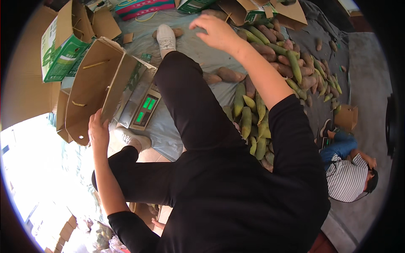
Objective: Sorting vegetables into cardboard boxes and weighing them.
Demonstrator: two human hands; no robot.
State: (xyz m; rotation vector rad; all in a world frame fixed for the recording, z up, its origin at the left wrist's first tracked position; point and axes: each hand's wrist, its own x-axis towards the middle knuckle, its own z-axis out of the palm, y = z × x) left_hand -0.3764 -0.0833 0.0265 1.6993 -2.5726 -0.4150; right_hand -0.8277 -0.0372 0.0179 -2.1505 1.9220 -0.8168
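Observation:
My left hand (98, 130) grips the near rim of an open cardboard box (93, 78) with rope handles. That box is tilted on a scale (145, 110) with a lit green display. My right hand (216, 33) is stretched out at the far side, its fingers apart and curved, with nothing visible in them. Beside and beyond it spreads a pile of reddish-brown tubers (270, 52), which look like sweet potatoes. Long green radishes (294, 65) are mixed among them. More green radishes (247, 120) lie nearer, next to my right arm.
A green-and-white carton (67, 46) stands at the far left, with more open cartons (240, 10) at the far edge. A loose tuber (230, 75) lies on the plastic sheet (202, 55). At right, a person in a striped shirt (348, 179) sits near a small carton (346, 117).

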